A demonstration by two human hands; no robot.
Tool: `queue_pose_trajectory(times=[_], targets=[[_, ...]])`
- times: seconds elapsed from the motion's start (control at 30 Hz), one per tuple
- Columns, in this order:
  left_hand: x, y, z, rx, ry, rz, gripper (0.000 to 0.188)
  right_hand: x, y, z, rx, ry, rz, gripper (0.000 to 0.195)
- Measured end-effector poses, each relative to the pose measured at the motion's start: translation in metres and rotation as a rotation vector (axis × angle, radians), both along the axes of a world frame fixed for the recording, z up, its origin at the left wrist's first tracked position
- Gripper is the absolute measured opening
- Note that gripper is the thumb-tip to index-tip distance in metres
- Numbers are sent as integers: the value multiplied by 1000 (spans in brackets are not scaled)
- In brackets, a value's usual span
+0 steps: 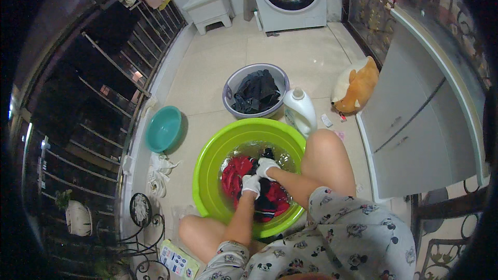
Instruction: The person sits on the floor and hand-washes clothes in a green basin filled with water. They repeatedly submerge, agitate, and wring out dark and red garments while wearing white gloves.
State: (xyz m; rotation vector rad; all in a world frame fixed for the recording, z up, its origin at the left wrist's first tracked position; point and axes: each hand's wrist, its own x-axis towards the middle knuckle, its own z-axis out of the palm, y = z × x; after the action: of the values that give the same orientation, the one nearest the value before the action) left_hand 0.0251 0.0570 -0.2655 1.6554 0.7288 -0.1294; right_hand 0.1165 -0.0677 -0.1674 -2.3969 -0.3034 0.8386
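Note:
Between my knees stands a large lime green basin (pixel 212 151) with water inside. Wet red and black clothing (pixel 234 171) lies in it. My left hand (pixel 251 186), in a white glove, grips a dark part of the clothing near the basin's middle. My right hand (pixel 267 167), gloved in white too, is closed on the dark cloth just above and to the right of it. The two hands are close together. The fingertips are partly hidden in the cloth.
Behind the basin are a grey tub (pixel 229 103) of dark clothes (pixel 256 91) and a white detergent bottle (pixel 301 111). A teal basin (pixel 163 128) and white cloths (pixel 158 173) lie left. A plush dog (pixel 358 87), a cabinet (pixel 416 124), a washing machine (pixel 291 17) and a white stool (pixel 212 6) stand farther out.

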Motion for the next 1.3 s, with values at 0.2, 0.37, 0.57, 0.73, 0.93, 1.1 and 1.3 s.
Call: queue_pose_trajectory(times=[0.2, 0.37, 0.57, 0.73, 0.93, 1.1, 1.3], targets=[[14, 10, 58, -640, -154, 307, 37, -11, 11, 72, 750, 190, -222, 44], [-12, 16, 214, -389, -420, 123, 34, -14, 7, 140, 1047, 204, -89, 31], [-38, 19, 299, -497, -472, 69, 34, -42, -19, 212, 1260, 457, 104, 34], [-22, -1, 278, -696, -463, 290, 31, -56, -3, 195, 1345, 344, 30, 46], [-19, 0, 250, -629, -371, 383, 33, -44, 29, 136, 988, 126, -159, 33], [-17, 8, 235, -546, -390, 253, 38, -14, 31, 122, 503, -95, -62, 48], [7, 48, 191, -701, -466, 493, 36, -35, 41, 153, 934, 145, -190, 51]])
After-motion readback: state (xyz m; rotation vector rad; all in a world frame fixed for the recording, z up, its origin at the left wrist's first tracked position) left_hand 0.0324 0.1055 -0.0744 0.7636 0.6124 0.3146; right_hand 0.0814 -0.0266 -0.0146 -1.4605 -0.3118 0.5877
